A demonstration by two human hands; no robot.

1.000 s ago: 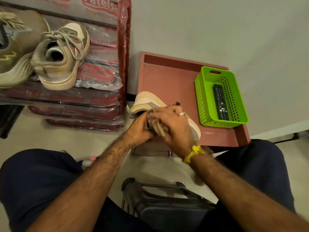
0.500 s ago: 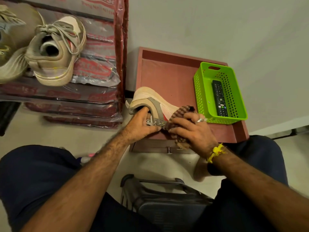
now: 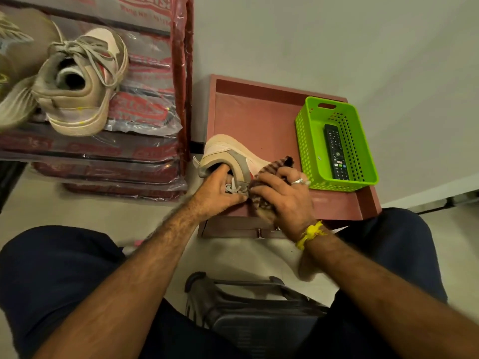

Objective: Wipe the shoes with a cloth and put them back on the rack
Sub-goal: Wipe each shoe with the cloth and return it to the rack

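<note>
On the red tabletop (image 3: 259, 117), the left hand (image 3: 220, 193) grips the tan shoe (image 3: 228, 154) by its opening. The right hand (image 3: 282, 195) holds the soft cloth (image 3: 269, 169) against it. The shoe looks light and firm; the heel opening seems the best hold.

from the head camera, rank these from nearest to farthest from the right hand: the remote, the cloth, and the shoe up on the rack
1. cloth: under the right hand itself.
2. remote: in the green basket, just right of that hand.
3. shoe on the rack: far up left.
</note>
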